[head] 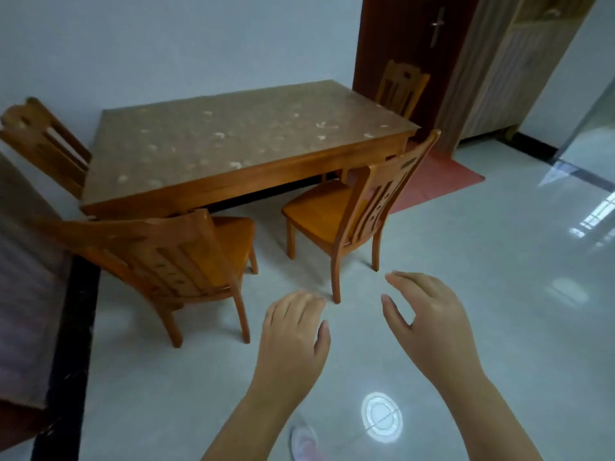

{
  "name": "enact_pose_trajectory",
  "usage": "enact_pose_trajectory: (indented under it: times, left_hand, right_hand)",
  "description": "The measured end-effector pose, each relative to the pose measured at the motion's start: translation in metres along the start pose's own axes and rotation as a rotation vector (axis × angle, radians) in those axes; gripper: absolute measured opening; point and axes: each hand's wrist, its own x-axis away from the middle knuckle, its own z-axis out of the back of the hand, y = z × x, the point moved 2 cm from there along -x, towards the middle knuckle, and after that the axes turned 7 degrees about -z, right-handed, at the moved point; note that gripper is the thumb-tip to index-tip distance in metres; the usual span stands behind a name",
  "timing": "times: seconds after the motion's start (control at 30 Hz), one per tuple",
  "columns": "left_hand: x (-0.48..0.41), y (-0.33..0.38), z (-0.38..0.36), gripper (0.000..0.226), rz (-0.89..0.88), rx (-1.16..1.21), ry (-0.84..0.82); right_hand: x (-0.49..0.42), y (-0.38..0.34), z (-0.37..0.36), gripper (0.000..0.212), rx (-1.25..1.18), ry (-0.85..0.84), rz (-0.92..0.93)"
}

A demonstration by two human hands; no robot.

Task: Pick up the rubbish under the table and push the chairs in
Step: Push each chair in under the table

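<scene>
Along the near long edge of the table, two wooden chairs stand pulled out onto the floor tiles. The left chair is turned at an angle with its back toward the camera, and the right chair sits squarer, its seat mostly out from under the edge. They are probably out to open a way to the space beneath. The strip under the tabletop is in shadow and no rubbish shows from this height, so I cannot tell where it lies. Two more chairs stand closer in, an end chair at the left short edge and a far chair by the far right corner. Both hands hang over bare floor short of the chairs: the left hand palm down with fingers loosely together and slightly curled, the right hand with thumb spread from its fingers. Neither holds anything, which reads as readiness to take a chair back or crouch
</scene>
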Motion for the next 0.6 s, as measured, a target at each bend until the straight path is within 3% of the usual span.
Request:
enact_pose_trajectory:
  times: [0.27, 0.6]
  left_hand:
    - [-0.132, -0.054, -0.069, 0.039, -0.009, 0.046, 0.011]
    - [-0.226, -0.074, -0.144, 0.04, -0.07, 0.051, -0.021]
  right_hand:
    - [-0.13, 0.034, -0.049, 0.035, 0.079, -0.015, -0.015]
    - [-0.209, 0.106, -0.099, 0.027, 0.105, -0.042, -0.07]
